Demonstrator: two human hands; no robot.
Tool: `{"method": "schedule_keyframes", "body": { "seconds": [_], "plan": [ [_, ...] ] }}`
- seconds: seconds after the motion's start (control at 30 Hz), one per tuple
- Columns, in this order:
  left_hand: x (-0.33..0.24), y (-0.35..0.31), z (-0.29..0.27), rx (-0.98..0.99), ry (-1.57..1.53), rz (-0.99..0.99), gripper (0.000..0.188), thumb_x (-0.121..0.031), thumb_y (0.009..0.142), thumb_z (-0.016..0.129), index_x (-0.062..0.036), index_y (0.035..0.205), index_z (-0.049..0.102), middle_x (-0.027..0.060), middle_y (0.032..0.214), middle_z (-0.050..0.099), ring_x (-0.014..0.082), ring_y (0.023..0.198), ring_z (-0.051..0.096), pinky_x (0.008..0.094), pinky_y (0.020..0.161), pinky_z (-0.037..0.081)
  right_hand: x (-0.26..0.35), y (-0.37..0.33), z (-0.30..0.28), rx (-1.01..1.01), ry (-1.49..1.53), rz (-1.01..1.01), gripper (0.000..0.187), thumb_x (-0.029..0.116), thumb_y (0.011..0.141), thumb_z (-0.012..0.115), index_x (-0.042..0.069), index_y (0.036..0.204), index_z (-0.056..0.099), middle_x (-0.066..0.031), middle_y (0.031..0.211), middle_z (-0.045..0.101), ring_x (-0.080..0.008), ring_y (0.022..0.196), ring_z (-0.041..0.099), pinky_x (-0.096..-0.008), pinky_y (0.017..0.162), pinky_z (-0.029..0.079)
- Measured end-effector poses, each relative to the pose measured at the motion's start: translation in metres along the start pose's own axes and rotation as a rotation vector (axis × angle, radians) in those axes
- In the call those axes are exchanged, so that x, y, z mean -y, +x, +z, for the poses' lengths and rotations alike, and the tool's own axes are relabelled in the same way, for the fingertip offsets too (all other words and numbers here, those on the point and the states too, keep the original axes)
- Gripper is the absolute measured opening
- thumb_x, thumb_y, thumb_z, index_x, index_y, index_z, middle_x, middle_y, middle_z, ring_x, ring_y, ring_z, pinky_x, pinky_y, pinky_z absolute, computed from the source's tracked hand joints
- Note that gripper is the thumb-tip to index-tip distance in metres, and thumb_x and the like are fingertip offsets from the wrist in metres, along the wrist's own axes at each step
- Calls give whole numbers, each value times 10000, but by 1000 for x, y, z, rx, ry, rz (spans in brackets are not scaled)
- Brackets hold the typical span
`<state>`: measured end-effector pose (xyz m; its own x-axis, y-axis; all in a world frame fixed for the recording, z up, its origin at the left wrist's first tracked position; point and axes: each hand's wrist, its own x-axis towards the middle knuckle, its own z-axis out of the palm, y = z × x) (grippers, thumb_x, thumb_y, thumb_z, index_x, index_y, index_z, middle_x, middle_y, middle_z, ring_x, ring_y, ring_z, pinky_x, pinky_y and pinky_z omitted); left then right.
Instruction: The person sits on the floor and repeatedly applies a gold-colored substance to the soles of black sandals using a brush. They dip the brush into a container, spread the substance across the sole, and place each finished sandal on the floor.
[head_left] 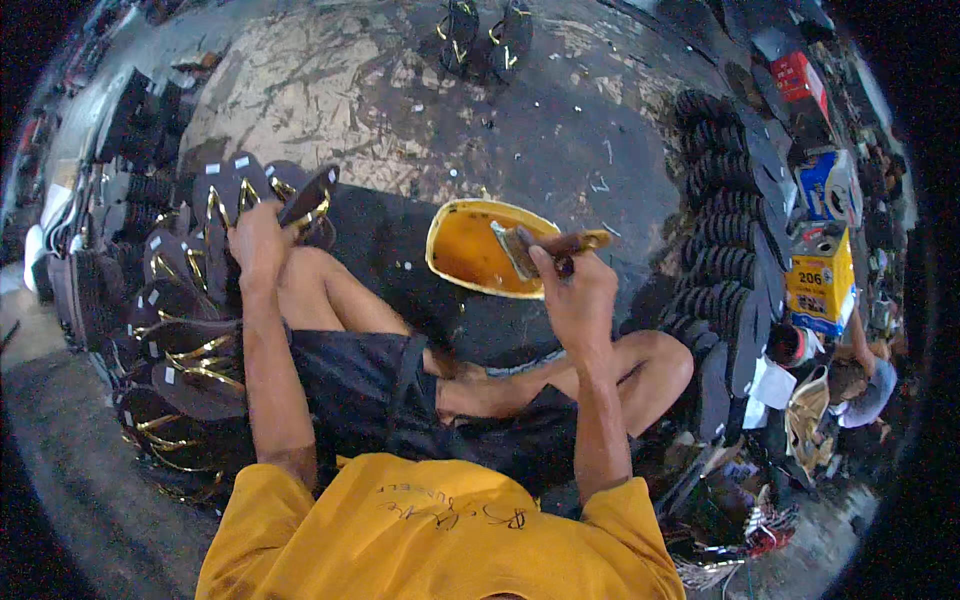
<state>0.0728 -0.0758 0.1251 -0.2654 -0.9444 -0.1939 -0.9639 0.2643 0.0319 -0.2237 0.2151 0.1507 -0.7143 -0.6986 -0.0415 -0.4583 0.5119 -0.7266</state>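
Observation:
My right hand (580, 295) is closed round the handle of a paintbrush (518, 250). Its pale bristles hang over an oval, yellow-rimmed container (431, 240) coated inside with amber-brown glue-like stuff. At the left, beside my bent knee, my left hand (260, 243) grips a dark flip-flop (312, 197) that is tilted up, with a small white label at its tip. Part of that flip-flop is hidden by my fingers. Several more dark flip-flops with gold straps (200, 360) are laid overlapping around my left forearm.
Long stacks of dark soles (718, 235) line my right side. Beyond them are a yellow box (820, 280), a blue-and-white package (829, 187) and a red box (800, 80). Two gold-strapped flip-flops (457, 40) lie at the far edge. Another person (868, 390) sits at the far right.

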Motion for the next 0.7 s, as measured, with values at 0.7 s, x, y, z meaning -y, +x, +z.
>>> {"method": "schedule_keyframes", "body": {
  "seconds": [0.7],
  "plan": [
    [-26, -188, 3, 33, 1, 435, 505, -100, 799, 747, -88, 1298, 668, 120, 1370, 632, 388, 1309, 496, 529, 1115, 353, -61, -29, -33, -131, 96, 279, 232, 223, 966, 715, -6, 1002, 708, -38, 799, 684, -87, 774, 604, -317, 681, 506]
  ]
}}
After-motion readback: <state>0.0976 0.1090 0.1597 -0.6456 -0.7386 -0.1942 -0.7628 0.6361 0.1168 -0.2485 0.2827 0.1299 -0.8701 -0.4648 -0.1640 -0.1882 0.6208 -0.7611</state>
